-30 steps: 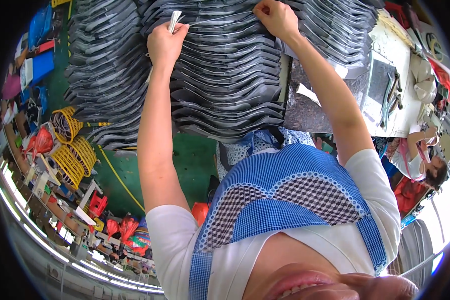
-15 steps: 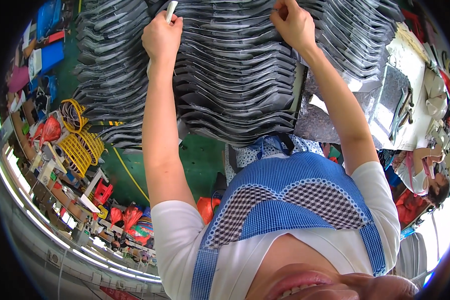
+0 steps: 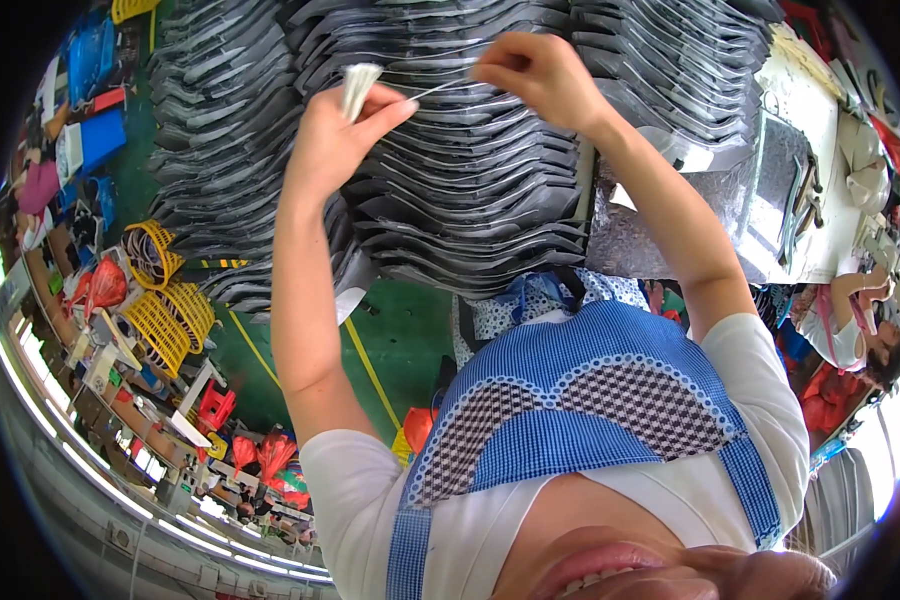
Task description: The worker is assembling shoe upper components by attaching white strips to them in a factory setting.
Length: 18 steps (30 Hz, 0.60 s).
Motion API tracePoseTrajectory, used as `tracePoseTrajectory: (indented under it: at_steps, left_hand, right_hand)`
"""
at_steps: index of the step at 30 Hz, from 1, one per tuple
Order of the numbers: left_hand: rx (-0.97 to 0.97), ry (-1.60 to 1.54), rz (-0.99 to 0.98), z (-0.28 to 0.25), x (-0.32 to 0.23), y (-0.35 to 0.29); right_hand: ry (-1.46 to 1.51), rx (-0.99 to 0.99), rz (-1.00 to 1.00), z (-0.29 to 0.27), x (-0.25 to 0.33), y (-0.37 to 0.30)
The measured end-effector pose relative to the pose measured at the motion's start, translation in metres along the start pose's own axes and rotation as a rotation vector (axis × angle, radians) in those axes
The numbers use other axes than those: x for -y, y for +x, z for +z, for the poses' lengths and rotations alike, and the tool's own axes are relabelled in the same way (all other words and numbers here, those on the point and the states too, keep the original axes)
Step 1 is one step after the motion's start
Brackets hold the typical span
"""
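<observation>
My left hand [image 3: 330,140] is closed round a bundle of thin white strips [image 3: 359,85], which sticks up between thumb and fingers. From its thumb tip one narrow white strip [image 3: 436,90] runs across to my right hand [image 3: 550,85]. The right fingers are pinched at the far end of that strip; the fingertips are slightly blurred. Both hands are raised over a middle row of overlapping dark grey, curved flat pieces [image 3: 470,170], laid one upon another like shingles. What the pieces are made of is hard to tell.
More rows of such pieces lie left [image 3: 220,130] and right [image 3: 660,60]. A dark speckled board [image 3: 635,240] and a white tabletop [image 3: 800,90] are at the right, with another person [image 3: 855,320] beyond. Yellow baskets [image 3: 160,330] stand on the green floor [image 3: 400,330] at left.
Both hands have come nearer to me over the middle row, the right one also moving left. A thin strip now spans between them, and the white bundle shows more.
</observation>
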<state>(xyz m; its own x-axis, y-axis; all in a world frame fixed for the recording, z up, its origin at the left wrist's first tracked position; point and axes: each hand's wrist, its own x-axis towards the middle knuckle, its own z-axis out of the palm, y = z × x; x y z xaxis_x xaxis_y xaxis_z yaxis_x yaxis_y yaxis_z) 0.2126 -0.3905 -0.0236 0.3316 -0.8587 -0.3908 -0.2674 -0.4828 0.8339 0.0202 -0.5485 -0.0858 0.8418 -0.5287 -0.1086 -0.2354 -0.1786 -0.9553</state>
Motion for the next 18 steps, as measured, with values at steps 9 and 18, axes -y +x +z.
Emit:
tracePoseTrajectory:
  at_steps: [9,18]
  left_hand:
    - [-0.285,0.072,-0.156,0.002,0.053,0.065]
    - [-0.368,0.423,-0.269,0.007,0.037,0.096]
  right_hand:
    - [-0.463,-0.335,0.067,-0.030,-0.041,0.029]
    - [-0.606,-0.319,-0.049,-0.030,-0.044,0.041]
